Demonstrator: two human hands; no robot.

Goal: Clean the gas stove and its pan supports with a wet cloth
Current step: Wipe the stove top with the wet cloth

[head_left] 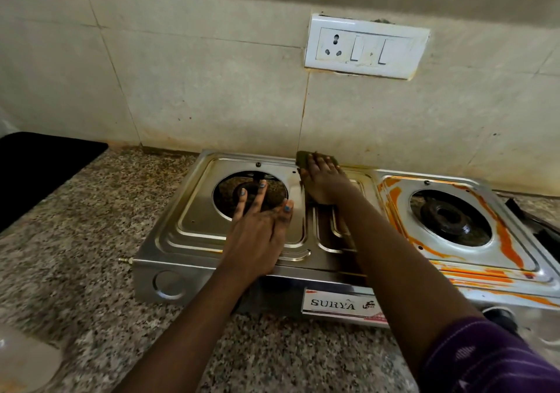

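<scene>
Head view: right hand (324, 180) presses the green cloth (303, 158) flat-fingered at the stove (303, 259) top's back edge; left hand (257, 229) braces, fingers spread. Wiping is underway; orange stains (509, 241) around the stove's right burner likely come next.

Stained beige tiled wall (212, 89) above a speckled granite counter (75, 256)

The stove (236, 241) is shiny stainless steel, mirror-smooth around its left burner hole, smeared with orange streaks around its right one. Its burner (448, 215) is matt black metal. The cloth (303, 158) at the stove's back edge looks like rough dark-green fabric. Speckled granite desk (75, 241), glossy white plastic socket plate (366, 47) above, stained matt tiles (212, 89) behind.
</scene>
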